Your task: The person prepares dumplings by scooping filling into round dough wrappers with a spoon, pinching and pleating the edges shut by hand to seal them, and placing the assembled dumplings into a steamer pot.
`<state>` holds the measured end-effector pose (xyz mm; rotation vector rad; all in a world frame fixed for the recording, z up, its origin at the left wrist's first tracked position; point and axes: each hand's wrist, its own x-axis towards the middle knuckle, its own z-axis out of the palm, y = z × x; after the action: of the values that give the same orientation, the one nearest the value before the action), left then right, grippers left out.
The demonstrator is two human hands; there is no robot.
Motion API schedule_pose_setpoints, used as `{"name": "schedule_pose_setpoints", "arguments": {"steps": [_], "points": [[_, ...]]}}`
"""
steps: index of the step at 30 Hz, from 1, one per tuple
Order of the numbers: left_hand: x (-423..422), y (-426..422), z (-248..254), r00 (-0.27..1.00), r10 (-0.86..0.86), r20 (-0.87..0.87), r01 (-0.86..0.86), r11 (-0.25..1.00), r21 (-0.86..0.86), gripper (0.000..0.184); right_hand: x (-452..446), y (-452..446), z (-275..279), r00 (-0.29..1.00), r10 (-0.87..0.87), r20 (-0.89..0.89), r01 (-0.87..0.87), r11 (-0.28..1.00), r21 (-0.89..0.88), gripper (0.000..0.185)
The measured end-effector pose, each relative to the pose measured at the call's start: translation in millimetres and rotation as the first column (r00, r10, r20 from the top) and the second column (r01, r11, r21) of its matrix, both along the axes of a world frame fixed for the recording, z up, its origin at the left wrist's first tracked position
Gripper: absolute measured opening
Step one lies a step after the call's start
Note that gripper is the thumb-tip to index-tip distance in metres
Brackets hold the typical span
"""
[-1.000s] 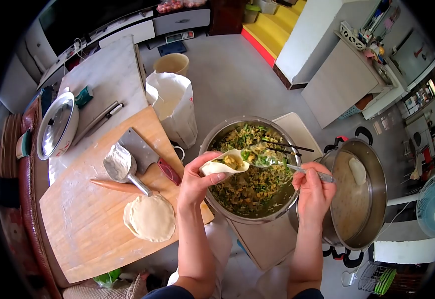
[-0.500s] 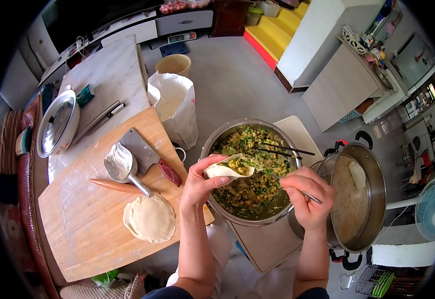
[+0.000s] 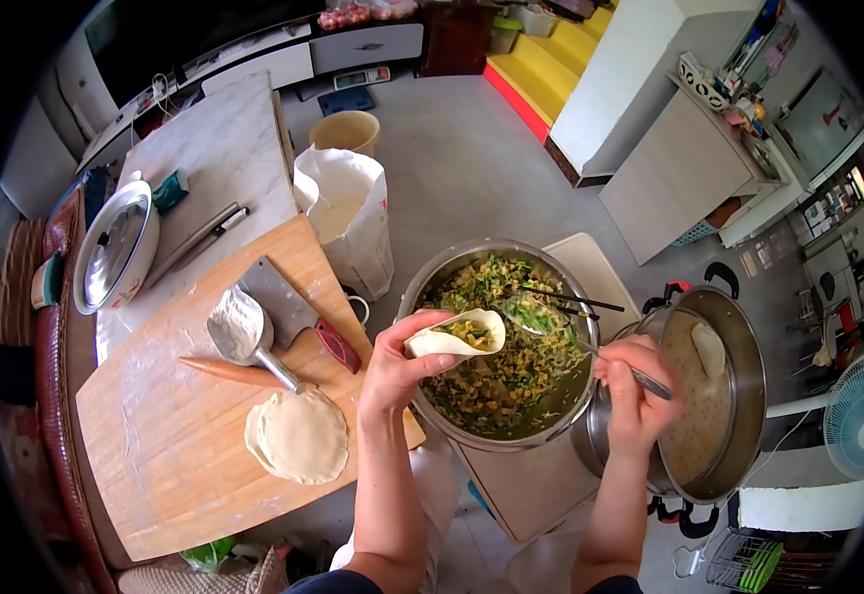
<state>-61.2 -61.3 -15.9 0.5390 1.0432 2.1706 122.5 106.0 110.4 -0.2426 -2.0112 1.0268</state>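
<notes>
My left hand [image 3: 397,361] holds a folded dough wrapper [image 3: 452,342] with filling showing in its opening, over the left side of a steel bowl [image 3: 432,265]. Fingers of my right hand [image 3: 640,391] are closed round the handle of a spoon [image 3: 590,348]. The spoon's head carries green and yellow filling and is over the bowl. Black chopsticks [image 3: 582,298] lean across the bowl's right side. Chopped filling [image 3: 496,386] lies inside the bowl. To the right, a steel pot [image 3: 749,396] holds one pale dumpling [image 3: 708,349] on its steamer tray.
On the wooden board [image 3: 174,455] are stacked dough rounds [image 3: 298,436], a flour scoop [image 3: 239,325], a rolling pin [image 3: 224,371] and a cleaver [image 3: 281,297]. A flour sack [image 3: 357,233] stands behind. A lidded basin [image 3: 115,247] is at left, a fan [image 3: 863,416] at right.
My right hand has moved right with the spoon, away from the wrapper. The spoon's head first drew near the wrapper and is now apart from it. My left hand has shifted slightly right since the first frame.
</notes>
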Motion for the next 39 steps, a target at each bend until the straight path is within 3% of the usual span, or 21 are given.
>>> {"name": "schedule_pose_setpoints", "arguments": {"steps": [2, 4, 5, 8, 10, 11, 14, 15, 16, 18, 22, 32, 39], "points": [[0, -1, 1, 1.0, 0.001, 0.014, -0.001, 1.0, 0.007, 0.052, -1, 0, -26, 0.99, -0.076, 0.115, 0.083, 0.995, -0.059, 0.006], [1, -1, 2, 0.999, -0.005, 0.034, 0.005, 1.0, 0.019, 0.053, -3, 3, -74, 0.969, -0.062, 0.239, 0.064, 0.998, 0.001, 0.007], [2, 0, 2, 0.999, -0.01, 0.048, 0.009, 1.0, 0.028, 0.053, -2, -4, -91, 0.951, -0.039, 0.306, 0.08, 0.989, -0.121, 0.007], [6, 3, 1, 0.996, -0.035, 0.083, 0.031, 0.998, 0.049, 0.053, 4, -13, -130, 0.911, -0.018, 0.412, 0.075, 0.99, -0.121, 0.008], [9, 6, 2, 0.994, -0.057, 0.096, 0.052, 0.997, 0.06, 0.053, 9, -16, -126, 0.836, 0.048, 0.547, -0.029, 0.999, -0.044, 0.012], [11, 7, 4, 0.993, -0.07, 0.099, 0.064, 0.996, 0.063, 0.053, 14, -17, -123, 0.712, 0.08, 0.697, -0.046, 0.997, -0.068, 0.023], [14, 10, 3, 0.99, -0.117, 0.078, 0.113, 0.992, 0.053, 0.052, 17, -20, -87, 0.785, 0.031, 0.619, -0.206, 0.955, 0.214, 0.036], [15, 12, 3, 0.988, -0.137, 0.066, 0.134, 0.99, 0.045, 0.051, 18, -18, -77, 0.793, 0.09, 0.603, -0.175, 0.981, 0.084, 0.043], [17, 15, 2, 0.985, -0.166, 0.055, 0.164, 0.986, 0.042, 0.051, 17, -14, -73, 0.875, 0.068, 0.479, -0.121, 0.989, 0.082, 0.042], [21, 20, 3, 0.973, -0.228, 0.033, 0.227, 0.973, 0.032, 0.051, 19, -13, -75, 0.93, 0.029, 0.365, 0.016, 0.993, -0.12, 0.04], [29, 31, 4, 0.951, -0.31, -0.018, 0.31, 0.95, 0.041, 0.05, 19, -13, -79, 0.991, 0.06, 0.123, -0.004, 0.911, -0.413, 0.034], [41, 41, 7, 0.923, -0.382, -0.046, 0.38, 0.924, -0.043, 0.051, 20, -10, -76, 0.999, -0.036, 0.033, 0.045, 0.946, -0.32, 0.026], [44, 42, 10, 0.927, -0.371, -0.049, 0.368, 0.928, -0.063, 0.05, 18, -8, -72, 0.993, -0.106, 0.044, 0.11, 0.989, -0.102, 0.016]]}}
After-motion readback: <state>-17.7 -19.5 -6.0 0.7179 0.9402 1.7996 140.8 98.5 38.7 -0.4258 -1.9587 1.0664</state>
